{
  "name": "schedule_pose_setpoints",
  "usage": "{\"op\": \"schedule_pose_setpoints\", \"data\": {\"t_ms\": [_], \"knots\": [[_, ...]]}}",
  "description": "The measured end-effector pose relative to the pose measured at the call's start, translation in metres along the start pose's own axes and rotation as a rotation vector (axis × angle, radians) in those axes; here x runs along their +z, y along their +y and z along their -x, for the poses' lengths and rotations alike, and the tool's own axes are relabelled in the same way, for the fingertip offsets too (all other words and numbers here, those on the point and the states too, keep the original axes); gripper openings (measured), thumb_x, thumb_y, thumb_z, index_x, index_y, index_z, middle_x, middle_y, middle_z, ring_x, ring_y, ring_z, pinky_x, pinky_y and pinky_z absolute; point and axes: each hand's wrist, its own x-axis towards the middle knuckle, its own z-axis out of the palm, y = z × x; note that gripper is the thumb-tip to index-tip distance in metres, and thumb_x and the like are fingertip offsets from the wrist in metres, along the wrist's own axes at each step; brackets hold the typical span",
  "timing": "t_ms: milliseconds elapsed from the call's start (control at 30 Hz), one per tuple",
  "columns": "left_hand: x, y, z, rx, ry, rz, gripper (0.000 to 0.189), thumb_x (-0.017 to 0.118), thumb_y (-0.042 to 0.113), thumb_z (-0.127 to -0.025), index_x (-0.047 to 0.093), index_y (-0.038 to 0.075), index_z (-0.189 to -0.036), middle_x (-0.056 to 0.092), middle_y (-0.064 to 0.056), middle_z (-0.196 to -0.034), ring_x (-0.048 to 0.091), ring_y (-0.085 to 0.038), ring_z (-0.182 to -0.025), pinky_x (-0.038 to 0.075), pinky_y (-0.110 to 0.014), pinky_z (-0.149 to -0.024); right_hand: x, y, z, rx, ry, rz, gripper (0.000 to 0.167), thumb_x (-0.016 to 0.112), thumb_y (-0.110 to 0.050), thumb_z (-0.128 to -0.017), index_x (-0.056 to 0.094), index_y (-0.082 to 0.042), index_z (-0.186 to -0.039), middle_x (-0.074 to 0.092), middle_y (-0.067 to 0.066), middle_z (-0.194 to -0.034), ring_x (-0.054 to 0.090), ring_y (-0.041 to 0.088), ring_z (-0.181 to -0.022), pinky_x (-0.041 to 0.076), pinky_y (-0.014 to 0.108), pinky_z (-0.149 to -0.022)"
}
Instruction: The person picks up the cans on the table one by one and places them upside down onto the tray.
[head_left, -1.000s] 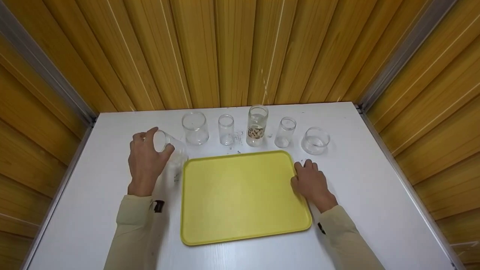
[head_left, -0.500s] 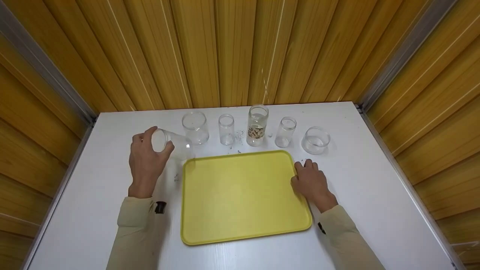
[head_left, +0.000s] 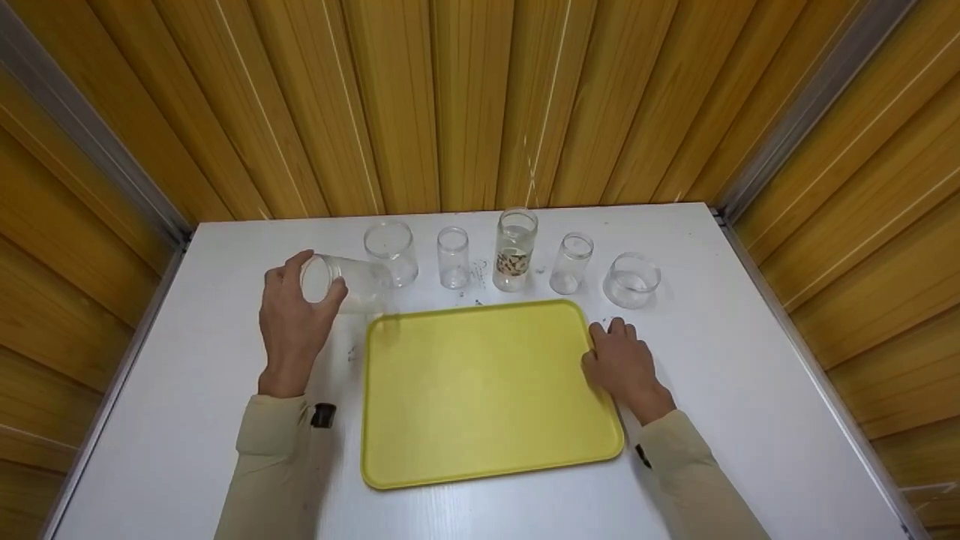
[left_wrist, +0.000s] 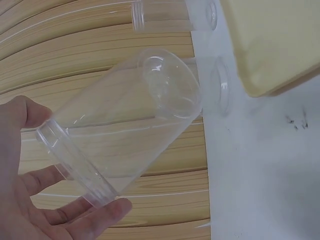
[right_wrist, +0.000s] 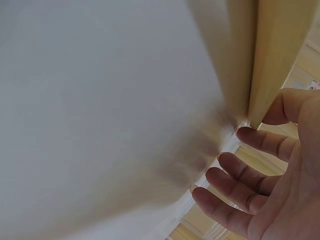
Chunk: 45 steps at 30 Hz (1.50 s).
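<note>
My left hand [head_left: 292,322] grips a large clear jar [left_wrist: 125,120] by its rim end, thumb on one side and fingers on the other. In the head view the jar lies tilted on its side in the air, its open mouth towards my palm and its base pointing right, overlapping the tray's far left corner. A yellow rectangular tray [head_left: 487,397] lies flat on the white table. At the tray's right edge, my right hand [head_left: 624,367] holds the rim between thumb [right_wrist: 280,112] and index finger, the other fingertips down by the table.
Along the back of the table [head_left: 750,360] stand several clear vessels: a wide jar [head_left: 391,259], a slim jar [head_left: 453,259], a tall jar with a brown patterned band [head_left: 514,255], another slim jar [head_left: 571,264] and a low round jar [head_left: 631,283]. Wood-look panels [head_left: 465,105] enclose three sides.
My left hand has raised the jar's base end, swinging it up and right from low beside the tray to nearly level. The right hand and tray have stayed put.
</note>
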Motion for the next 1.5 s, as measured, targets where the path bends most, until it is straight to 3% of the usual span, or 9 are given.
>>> {"op": "schedule_pose_setpoints", "data": {"t_ms": [333,733,1100,1333,1500], "knots": [[0.000,0.004,0.000,-0.072,-0.021,0.058,0.055,0.075,0.023,-0.092,0.064,-0.001,-0.140,0.062,-0.032,-0.120,0.063,-0.045,-0.110,0.053,-0.060,-0.086,0.001,-0.001,0.000,0.003,0.011,-0.003,0.018,0.058,-0.012,-0.097,0.060,0.002,-0.108,0.046,0.018,-0.095,0.045,0.037,-0.086,0.047,0.054,-0.066],[0.000,0.006,0.003,-0.117,-0.041,0.129,0.055,0.073,0.024,-0.094,0.062,-0.001,-0.143,0.063,-0.030,-0.124,0.063,-0.045,-0.114,0.048,-0.061,-0.096,-0.001,-0.002,0.002,0.013,-0.006,-0.023,0.015,0.059,-0.012,-0.098,0.059,0.000,-0.107,0.045,0.018,-0.097,0.043,0.036,-0.087,0.045,0.053,-0.068],[0.000,0.010,0.004,-0.117,-0.030,0.148,0.054,0.072,0.023,-0.095,0.063,0.000,-0.142,0.064,-0.028,-0.123,0.063,-0.042,-0.112,0.049,-0.058,-0.093,0.001,0.000,0.001,0.011,-0.002,-0.011,0.019,0.060,-0.014,-0.097,0.059,0.001,-0.108,0.046,0.018,-0.097,0.044,0.036,-0.087,0.046,0.054,-0.067],[-0.002,0.014,0.006,-0.147,-0.065,0.220,0.053,0.069,0.025,-0.097,0.060,0.002,-0.145,0.063,-0.025,-0.127,0.064,-0.042,-0.115,0.048,-0.062,-0.099,0.001,0.000,0.001,0.024,-0.013,-0.022,0.020,0.059,-0.015,-0.097,0.060,0.001,-0.110,0.046,0.019,-0.098,0.045,0.037,-0.089,0.046,0.055,-0.069],[-0.003,0.016,0.008,-0.178,-0.086,0.280,0.052,0.068,0.025,-0.100,0.060,0.003,-0.146,0.063,-0.023,-0.129,0.064,-0.040,-0.116,0.050,-0.061,-0.097,0.002,0.000,0.001,0.019,0.000,-0.031,0.016,0.057,-0.013,-0.097,0.059,0.000,-0.105,0.044,0.017,-0.096,0.044,0.037,-0.087,0.045,0.054,-0.067]]}}
